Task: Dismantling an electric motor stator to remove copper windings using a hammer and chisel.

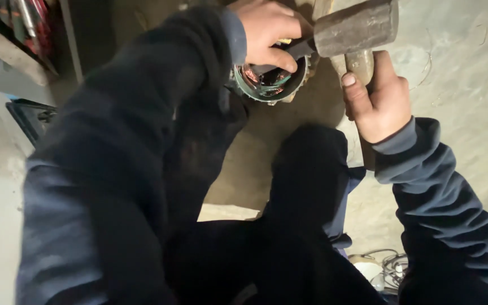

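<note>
Right hand point(379, 101) clamped on hammer point(357, 31) handle, left hand point(266, 34) gripping dark tool at green motor housing point(269, 85) with copper windings

No label, sign or screen shows anywhere in this view. The only things that may be packages sit at about 10 o'clock, at the far top-left corner: a small cluster of red and pale packets point(29, 20) standing behind a slanted wooden shelf board point(7, 51). They look narrow and upright, pressed close side by side, but they are dim, blurred and cut by the frame edge, so their exact kind cannot be told.
</note>
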